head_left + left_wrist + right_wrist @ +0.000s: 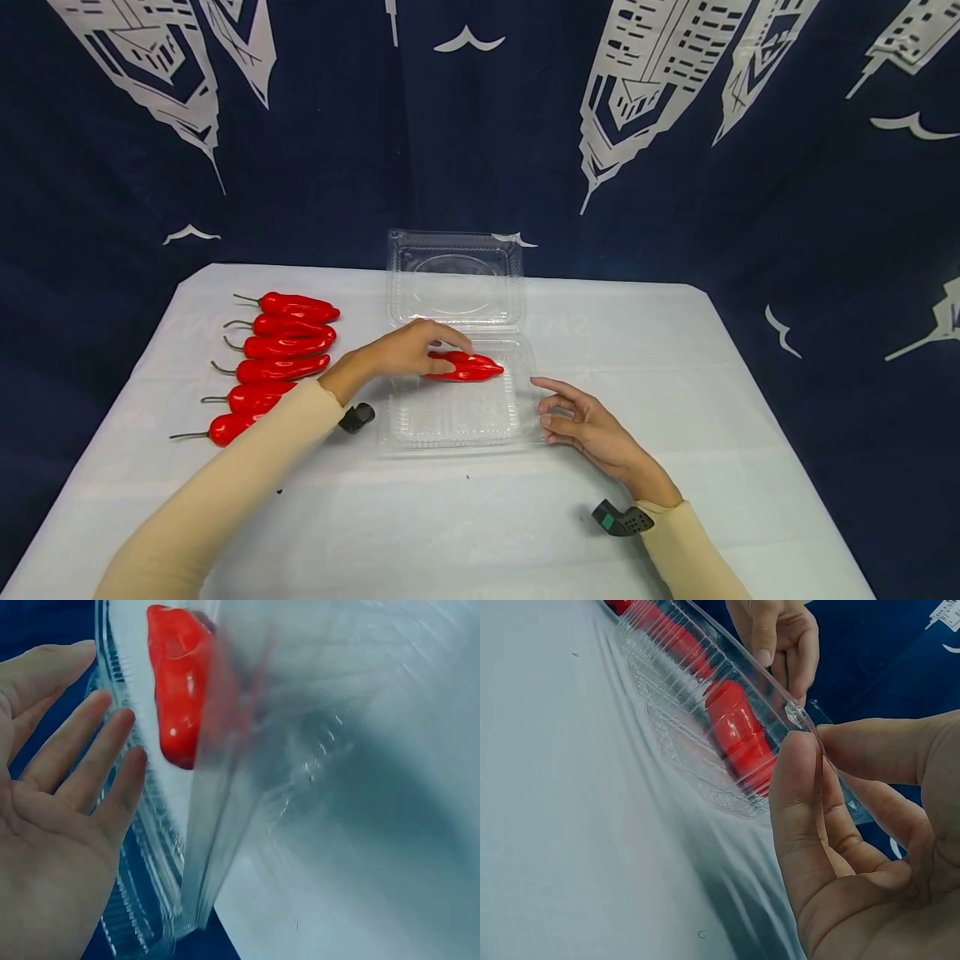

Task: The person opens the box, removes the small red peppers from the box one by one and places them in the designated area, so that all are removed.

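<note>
A red chili pepper (468,368) lies in the base of a clear plastic clamshell container (450,417), near its hinge side. My left hand (416,346) is over the pepper's stem end and hides that end in the head view. In the left wrist view my left hand (67,795) has loosely extended fingers, with a gap between them and the pepper (180,690). At the container's right edge is my right hand (588,425). The right wrist view shows my right hand (877,817) pinching the clear rim between thumb and finger.
Several red chili peppers (281,346) with green stems lie in a column left of the container, partly behind my left sleeve (240,475). The container's lid (453,283) stands raised at the back. A white cloth covers the table (637,350); a dark blue printed curtain (480,150) hangs behind.
</note>
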The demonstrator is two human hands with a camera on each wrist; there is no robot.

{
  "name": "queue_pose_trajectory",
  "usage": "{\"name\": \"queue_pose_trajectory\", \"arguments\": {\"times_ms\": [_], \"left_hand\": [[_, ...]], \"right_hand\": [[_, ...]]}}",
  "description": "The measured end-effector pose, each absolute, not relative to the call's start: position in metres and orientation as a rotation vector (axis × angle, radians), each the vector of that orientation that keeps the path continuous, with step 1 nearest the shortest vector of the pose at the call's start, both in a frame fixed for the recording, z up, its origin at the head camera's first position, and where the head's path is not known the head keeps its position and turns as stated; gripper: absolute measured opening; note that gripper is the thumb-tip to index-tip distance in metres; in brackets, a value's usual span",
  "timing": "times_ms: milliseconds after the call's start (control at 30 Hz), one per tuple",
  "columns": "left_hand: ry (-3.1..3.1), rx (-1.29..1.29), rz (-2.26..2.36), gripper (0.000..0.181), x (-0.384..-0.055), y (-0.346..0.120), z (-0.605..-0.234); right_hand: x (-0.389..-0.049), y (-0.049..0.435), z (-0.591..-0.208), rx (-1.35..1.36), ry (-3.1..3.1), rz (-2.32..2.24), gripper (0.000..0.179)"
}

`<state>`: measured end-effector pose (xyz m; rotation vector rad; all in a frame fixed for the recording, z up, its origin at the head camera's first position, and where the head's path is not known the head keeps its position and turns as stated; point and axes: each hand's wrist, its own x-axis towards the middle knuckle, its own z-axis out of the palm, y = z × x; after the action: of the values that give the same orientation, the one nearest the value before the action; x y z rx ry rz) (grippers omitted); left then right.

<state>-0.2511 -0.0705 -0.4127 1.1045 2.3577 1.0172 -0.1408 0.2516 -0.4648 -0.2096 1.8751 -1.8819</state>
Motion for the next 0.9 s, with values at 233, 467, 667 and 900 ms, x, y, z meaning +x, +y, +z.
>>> {"name": "queue_pose_trajectory", "arguments": {"times_ms": [233,467,667,900], "left_hand": [[2.324,1.12,0.851,0.043,-0.25,-0.06,-0.415],[2.29,1.033,0.762,0.049,-0.246,-0.063,-0.419],[2.301,1.013,0.726,0.055,-0.244,-0.066,-0.427],[2.313,0.987,0.727,0.052,-0.244,-0.066,-0.431]], "right_hand": [[-0.142,0.251,-0.464,-0.204,1.879,-1.87,0.071],[-0.142,0.251,-0.463,-0.193,1.88,-1.876,0.071],[-0.141,0.251,-0.462,-0.191,1.88,-1.872,0.071],[-0.141,0.251,-0.463,-0.188,1.879,-1.875,0.069]]}}
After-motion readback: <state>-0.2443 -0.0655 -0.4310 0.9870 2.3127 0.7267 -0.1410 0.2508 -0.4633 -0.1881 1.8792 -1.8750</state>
